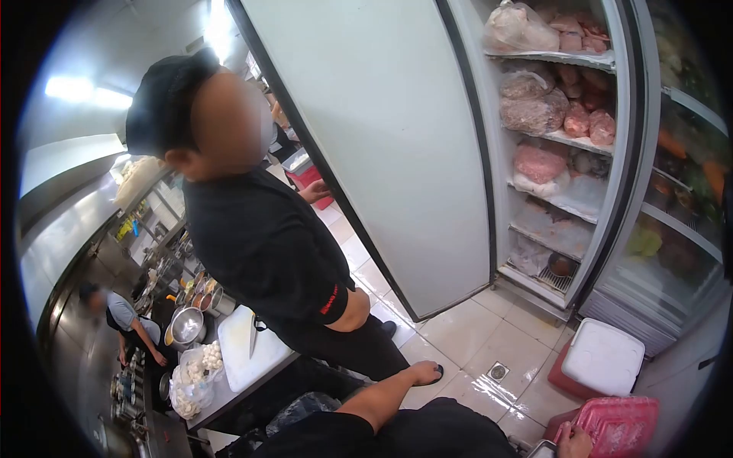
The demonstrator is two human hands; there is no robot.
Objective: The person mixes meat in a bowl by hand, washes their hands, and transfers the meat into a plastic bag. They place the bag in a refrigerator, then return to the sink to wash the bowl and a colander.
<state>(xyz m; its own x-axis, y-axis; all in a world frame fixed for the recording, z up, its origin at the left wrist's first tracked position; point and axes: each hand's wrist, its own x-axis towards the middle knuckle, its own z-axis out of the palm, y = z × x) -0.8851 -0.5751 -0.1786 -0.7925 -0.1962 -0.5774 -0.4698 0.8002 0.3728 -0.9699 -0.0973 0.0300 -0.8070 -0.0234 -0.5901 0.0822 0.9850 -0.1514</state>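
Note:
My left hand (424,372) is out in front of me over the floor, its fingers curled together beside a dark shoe; whatever they hold, if anything, is too small to make out. At the bottom right, my right hand (575,441) grips the left edge of a pink-red plastic lid (620,424), which is tilted over a red container. A metal rim (544,449) shows just left of that hand. Behind the lid stands a red cooler box with a white lid (605,357).
A co-worker in black (256,237) stands at left, one hand at the open fridge door (382,145). Bagged meat (534,111) fills the fridge shelves. A counter holds a white cutting board with a knife (244,347) and bagged garlic (197,378). Another person (134,324) is farther back.

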